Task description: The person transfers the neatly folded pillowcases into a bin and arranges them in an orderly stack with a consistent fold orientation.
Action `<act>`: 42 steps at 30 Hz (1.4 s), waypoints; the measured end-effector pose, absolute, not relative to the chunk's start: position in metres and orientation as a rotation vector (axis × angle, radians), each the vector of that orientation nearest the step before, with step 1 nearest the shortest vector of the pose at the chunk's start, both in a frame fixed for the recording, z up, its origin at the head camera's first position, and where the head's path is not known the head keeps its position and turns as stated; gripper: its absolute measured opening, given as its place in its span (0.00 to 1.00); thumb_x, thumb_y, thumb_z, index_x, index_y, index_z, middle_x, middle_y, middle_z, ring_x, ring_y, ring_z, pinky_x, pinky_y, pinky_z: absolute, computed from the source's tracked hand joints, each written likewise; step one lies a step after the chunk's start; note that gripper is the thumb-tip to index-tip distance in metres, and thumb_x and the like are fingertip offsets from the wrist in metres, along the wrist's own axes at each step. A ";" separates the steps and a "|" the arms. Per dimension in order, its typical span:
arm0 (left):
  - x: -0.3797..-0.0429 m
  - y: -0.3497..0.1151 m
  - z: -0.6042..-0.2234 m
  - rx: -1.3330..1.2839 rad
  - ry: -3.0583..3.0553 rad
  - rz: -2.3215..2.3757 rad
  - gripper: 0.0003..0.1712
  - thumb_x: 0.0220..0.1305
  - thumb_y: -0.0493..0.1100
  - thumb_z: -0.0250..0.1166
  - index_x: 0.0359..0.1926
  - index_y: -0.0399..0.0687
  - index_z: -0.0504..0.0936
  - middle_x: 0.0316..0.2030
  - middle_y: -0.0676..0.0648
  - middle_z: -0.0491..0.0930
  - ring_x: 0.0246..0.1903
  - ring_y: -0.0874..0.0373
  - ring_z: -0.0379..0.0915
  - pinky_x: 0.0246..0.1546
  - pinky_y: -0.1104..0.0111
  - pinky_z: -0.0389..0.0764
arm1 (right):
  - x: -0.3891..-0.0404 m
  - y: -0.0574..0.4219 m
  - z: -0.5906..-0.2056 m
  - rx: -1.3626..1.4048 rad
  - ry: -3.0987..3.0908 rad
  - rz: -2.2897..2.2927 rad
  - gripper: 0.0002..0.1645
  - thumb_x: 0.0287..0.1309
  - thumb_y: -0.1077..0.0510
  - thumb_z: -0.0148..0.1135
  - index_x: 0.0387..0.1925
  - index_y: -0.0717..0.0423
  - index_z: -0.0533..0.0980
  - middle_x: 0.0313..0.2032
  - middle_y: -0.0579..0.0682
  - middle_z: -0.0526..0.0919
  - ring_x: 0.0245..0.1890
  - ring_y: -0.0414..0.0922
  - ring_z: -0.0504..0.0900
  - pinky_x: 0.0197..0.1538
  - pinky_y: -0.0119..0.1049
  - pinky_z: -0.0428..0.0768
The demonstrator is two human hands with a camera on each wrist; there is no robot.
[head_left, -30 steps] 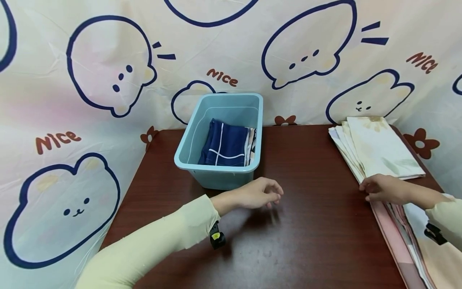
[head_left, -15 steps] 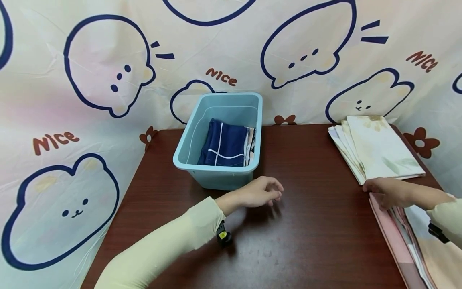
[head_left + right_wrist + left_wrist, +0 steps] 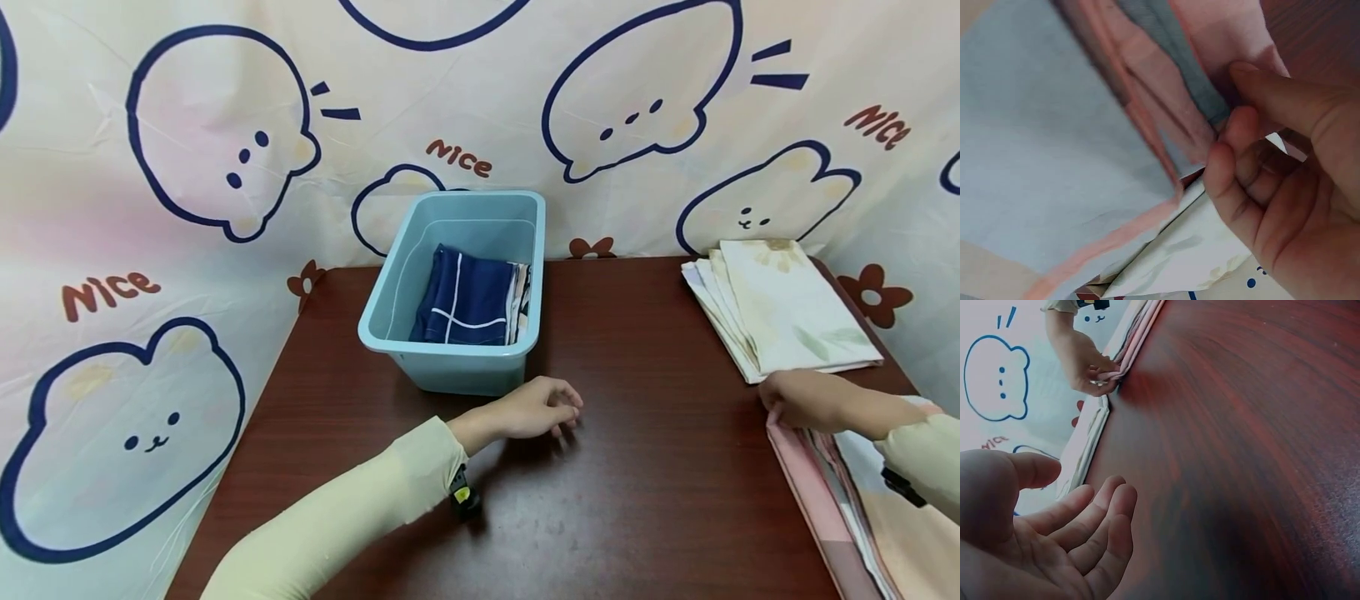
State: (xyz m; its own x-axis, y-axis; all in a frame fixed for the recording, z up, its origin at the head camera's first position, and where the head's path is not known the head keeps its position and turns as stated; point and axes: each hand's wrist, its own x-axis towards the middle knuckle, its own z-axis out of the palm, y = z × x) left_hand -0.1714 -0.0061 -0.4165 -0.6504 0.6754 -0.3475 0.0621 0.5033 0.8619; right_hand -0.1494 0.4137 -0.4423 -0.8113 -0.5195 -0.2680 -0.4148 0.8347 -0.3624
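At the table's right side, my right hand (image 3: 813, 402) pinches the near-left corner of a folded pink, grey and beige cloth (image 3: 892, 508). In the right wrist view the thumb lies on the pink layer (image 3: 1229, 31), with the fingers curled at its edge. My left hand (image 3: 534, 407) hovers over the table in front of the bin, its fingers loosely bent around nothing; the left wrist view shows the bare palm (image 3: 1041, 550). Just beyond the right hand lies a folded white floral cloth (image 3: 802, 308).
A light blue plastic bin (image 3: 457, 371) stands at the back of the table, holding a folded navy cloth with white lines (image 3: 468, 300) and other folded cloths beside it. The dark red-brown table (image 3: 637, 517) meets a printed curtain (image 3: 225, 317) behind and at the sides.
My right hand has shifted slightly toward the pink cloth's corner and now pinches it, lifting it a little. The left hand stays in nearly the same place.
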 end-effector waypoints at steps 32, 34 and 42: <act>-0.164 0.009 -0.432 0.613 1.996 1.189 0.15 0.74 0.36 0.55 0.55 0.32 0.79 0.44 0.33 0.86 0.39 0.34 0.83 0.39 0.58 0.83 | -0.190 0.309 -0.426 -0.566 2.536 -0.763 0.07 0.62 0.66 0.63 0.30 0.56 0.75 0.25 0.47 0.83 0.22 0.37 0.82 0.23 0.32 0.78; -0.164 0.010 -0.433 0.608 1.993 1.190 0.15 0.74 0.36 0.55 0.55 0.32 0.79 0.45 0.32 0.86 0.39 0.34 0.83 0.39 0.59 0.83 | -0.193 0.301 -0.425 -0.563 2.562 -0.734 0.06 0.61 0.65 0.64 0.29 0.56 0.75 0.25 0.46 0.83 0.21 0.37 0.81 0.23 0.32 0.76; -0.161 0.018 -0.438 0.596 1.989 1.213 0.15 0.73 0.36 0.56 0.54 0.31 0.79 0.44 0.32 0.86 0.40 0.33 0.83 0.32 0.68 0.79 | -0.201 0.283 -0.429 -0.510 2.618 -0.689 0.05 0.63 0.64 0.64 0.31 0.56 0.76 0.24 0.47 0.82 0.19 0.40 0.79 0.24 0.34 0.75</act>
